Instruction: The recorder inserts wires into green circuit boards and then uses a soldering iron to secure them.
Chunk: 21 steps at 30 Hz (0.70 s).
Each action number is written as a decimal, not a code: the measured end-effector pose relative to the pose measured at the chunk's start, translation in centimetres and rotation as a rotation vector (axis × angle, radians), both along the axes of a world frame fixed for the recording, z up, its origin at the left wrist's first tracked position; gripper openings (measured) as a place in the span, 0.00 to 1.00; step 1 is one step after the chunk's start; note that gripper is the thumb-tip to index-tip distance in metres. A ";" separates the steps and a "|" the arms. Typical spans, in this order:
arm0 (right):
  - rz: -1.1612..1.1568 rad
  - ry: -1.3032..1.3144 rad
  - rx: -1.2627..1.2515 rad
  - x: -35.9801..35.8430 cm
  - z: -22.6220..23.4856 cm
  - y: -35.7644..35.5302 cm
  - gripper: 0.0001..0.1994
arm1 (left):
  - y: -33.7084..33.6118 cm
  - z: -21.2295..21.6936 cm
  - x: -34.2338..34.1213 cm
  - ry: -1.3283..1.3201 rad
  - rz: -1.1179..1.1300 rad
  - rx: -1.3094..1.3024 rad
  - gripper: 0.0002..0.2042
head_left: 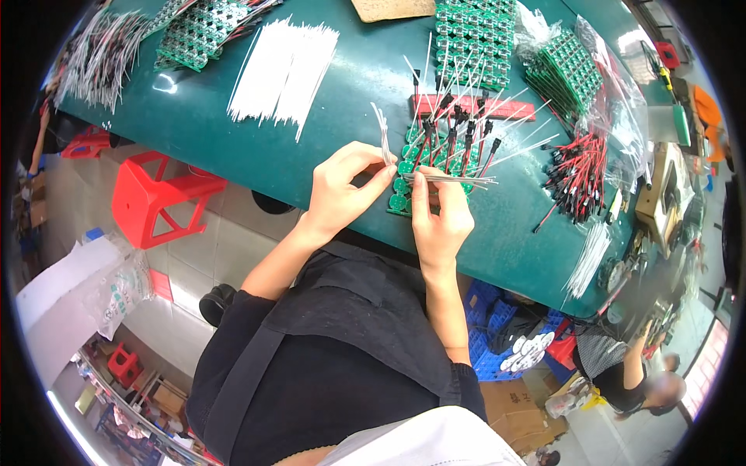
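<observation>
My left hand pinches a few thin white wires that stick up from its fingertips. In my right hand, a small bundle of whitish wires lies across the fingers and is held by the thumb. Both hands meet just in front of a green circuit board panel, partly hidden behind them. Red and black leads with black connectors and white wires stand up from that panel. A red bar lies behind the panel.
White wires lie in a broad pile at the far left, beside stacked green boards. More board panels sit at the back. Red-black leads and white wires lie right. A red stool stands left; another person is at right.
</observation>
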State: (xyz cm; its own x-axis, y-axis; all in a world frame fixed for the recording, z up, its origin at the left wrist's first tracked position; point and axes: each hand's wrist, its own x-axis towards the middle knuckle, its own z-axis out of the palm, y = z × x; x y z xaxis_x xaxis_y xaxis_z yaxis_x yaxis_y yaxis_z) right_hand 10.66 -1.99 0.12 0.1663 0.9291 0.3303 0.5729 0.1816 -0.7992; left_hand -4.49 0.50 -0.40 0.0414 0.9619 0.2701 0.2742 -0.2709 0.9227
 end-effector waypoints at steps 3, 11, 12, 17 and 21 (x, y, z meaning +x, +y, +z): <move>0.011 -0.029 0.037 0.1 -0.2 0.0 0.06 | 0.5 -0.5 -0.2 0.084 0.003 0.143 0.07; 0.004 -0.004 0.063 0.1 -0.3 0.1 0.06 | 0.4 0.2 0.0 0.118 -0.016 -0.016 0.06; 0.002 -0.005 0.064 0.1 -0.3 0.1 0.06 | 0.4 0.3 0.1 0.082 -0.006 -0.047 0.05; -0.006 0.011 0.052 0.0 -0.4 0.1 0.06 | 0.3 -0.2 -0.2 0.023 -0.012 -0.021 0.04; -0.007 0.001 0.052 0.1 -0.1 0.2 0.06 | 0.2 0.1 0.1 -0.012 -0.026 -0.029 0.05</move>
